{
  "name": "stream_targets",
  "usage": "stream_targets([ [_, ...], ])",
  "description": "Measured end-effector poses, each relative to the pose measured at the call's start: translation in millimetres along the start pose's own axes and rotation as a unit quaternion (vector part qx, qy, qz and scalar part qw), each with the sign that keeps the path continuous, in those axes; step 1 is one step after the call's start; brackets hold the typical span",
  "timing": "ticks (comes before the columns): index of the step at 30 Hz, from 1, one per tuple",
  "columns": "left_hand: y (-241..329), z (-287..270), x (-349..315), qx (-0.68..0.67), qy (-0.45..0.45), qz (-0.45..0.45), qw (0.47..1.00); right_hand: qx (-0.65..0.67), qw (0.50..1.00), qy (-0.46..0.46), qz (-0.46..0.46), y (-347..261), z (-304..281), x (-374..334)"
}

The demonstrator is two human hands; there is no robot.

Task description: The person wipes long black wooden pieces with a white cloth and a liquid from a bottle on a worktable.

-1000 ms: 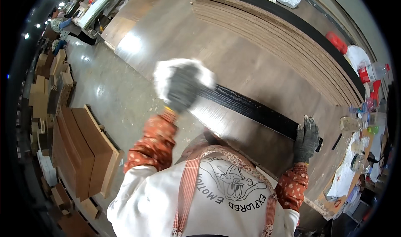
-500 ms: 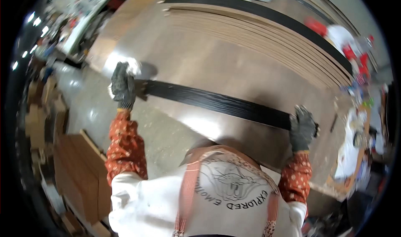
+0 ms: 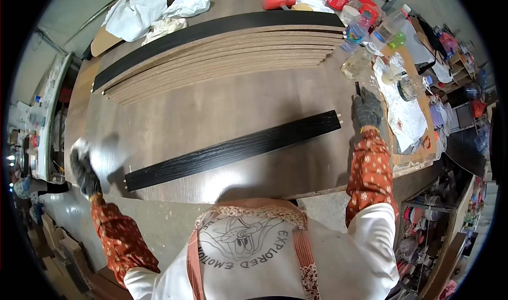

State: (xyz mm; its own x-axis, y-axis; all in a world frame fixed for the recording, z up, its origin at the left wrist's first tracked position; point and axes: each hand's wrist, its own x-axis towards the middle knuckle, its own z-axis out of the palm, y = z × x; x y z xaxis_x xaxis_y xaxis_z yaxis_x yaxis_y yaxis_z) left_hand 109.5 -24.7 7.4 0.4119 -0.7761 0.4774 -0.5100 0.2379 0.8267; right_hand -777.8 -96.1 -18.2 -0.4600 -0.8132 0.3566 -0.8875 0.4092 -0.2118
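In the head view, the right hand (image 3: pixel 368 109) had left the black strip (image 3: pixel 233 151), which lay unheld on the near tabletop (image 3: pixel 222 99), and reached a dark stick (image 3: pixel 357 88); its grip could not be determined. The left hand (image 3: pixel 84 173) gripped a white cloth (image 3: pixel 80 145).

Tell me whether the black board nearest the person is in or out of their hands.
Out: the black board lies on the table, its ends visibly apart from the left hand and right hand.
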Motion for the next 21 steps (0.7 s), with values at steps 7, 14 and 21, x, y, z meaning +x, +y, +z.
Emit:
stream_targets([
  [7, 101.6, 150.3, -5.0, 0.448, -0.255, 0.103, 0.851, 0.004, 0.981, 0.015, -0.193, 23.9, 2.8, -27.3],
  [14, 151.4, 224.9, -54.5, 0.271, -0.320, 0.270, 0.867, -0.016, 0.970, -0.161, -0.180, 29.8, -60.0, -147.3],
  [21, 211.7, 316.8, -140.6, 0.067, -0.487, 0.326, 0.807, 0.085, 0.949, -0.169, -0.254, -13.3, -125.3, -221.6],
])
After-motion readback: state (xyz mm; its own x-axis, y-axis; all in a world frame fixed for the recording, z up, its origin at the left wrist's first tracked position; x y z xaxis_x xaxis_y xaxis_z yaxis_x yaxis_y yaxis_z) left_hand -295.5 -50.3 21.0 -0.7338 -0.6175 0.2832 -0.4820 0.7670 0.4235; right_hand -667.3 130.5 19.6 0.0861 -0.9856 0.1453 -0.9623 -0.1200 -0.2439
